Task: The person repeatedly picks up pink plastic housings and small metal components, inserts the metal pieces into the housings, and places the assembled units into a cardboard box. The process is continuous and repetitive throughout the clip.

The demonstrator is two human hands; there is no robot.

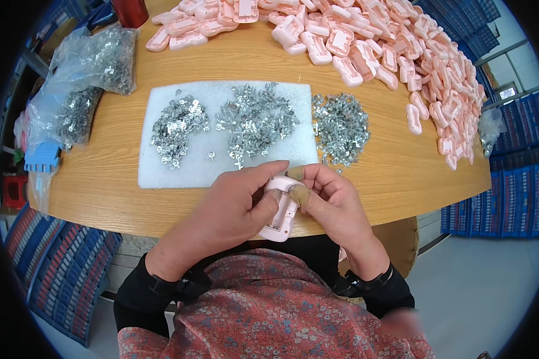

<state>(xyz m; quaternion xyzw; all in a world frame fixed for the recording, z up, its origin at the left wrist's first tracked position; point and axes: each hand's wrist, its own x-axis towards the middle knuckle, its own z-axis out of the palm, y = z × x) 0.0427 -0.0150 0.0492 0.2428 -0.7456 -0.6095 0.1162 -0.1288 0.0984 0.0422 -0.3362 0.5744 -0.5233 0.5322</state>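
A pale pink plastic casing [279, 223] with a long open compartment is held upright near the table's front edge. My left hand [241, 194] is closed around its left side, the thumb lying on the compartment. At the upper right end, my right hand [332, 200] is closed on the same casing, its thumb pressing by the compartment's top. Tan covers wrap the right thumb and forefinger. Whether a small metal piece is under that thumb is hidden. Beyond my hands, small metal clips lie in a left heap [178, 128], a middle heap [257, 122] and a right heap [342, 128].
A white foam sheet [221, 178] lies under two heaps; the right heap is mostly on the wooden table [395, 173]. Many pink casings [401, 45] pile along the far and right side. Clear bags of metal parts [111, 60] and a red cylinder [130, 12] stand at left.
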